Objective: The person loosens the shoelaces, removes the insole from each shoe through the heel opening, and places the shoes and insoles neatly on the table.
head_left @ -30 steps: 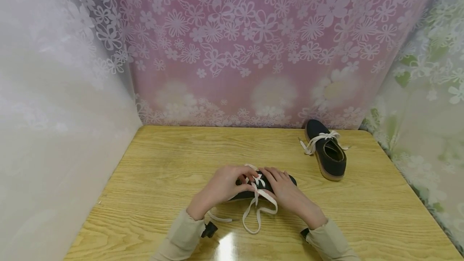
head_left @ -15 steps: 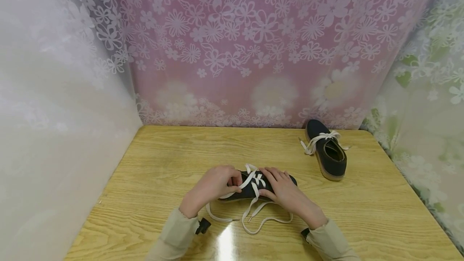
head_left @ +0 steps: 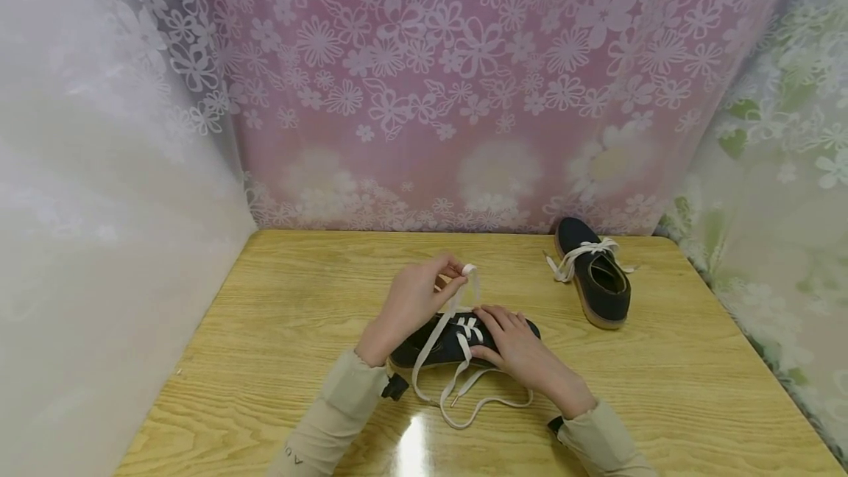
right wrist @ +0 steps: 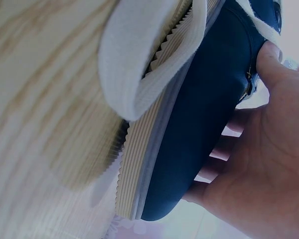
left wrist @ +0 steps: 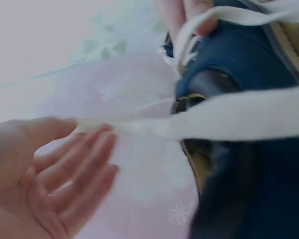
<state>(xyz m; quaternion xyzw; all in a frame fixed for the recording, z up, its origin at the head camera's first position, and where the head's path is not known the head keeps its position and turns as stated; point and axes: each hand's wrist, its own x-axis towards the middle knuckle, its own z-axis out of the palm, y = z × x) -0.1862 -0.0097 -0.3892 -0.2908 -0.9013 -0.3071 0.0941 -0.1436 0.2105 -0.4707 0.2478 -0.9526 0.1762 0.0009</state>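
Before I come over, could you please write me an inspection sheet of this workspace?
Surface: wood-grain table, with a bright reflection towards the front.
Job's things: near dark shoe, its loose white lace trailing onto the table; second dark shoe stands at the back right.
Clutter: one pale speck at the table's left, too small to identify.
Hands: left hand pinches the white lace; right hand rests on the near dark shoe's toe end.
Cables: nothing seen.
Surroundings: pink floral curtain behind; pale hangings at both sides.
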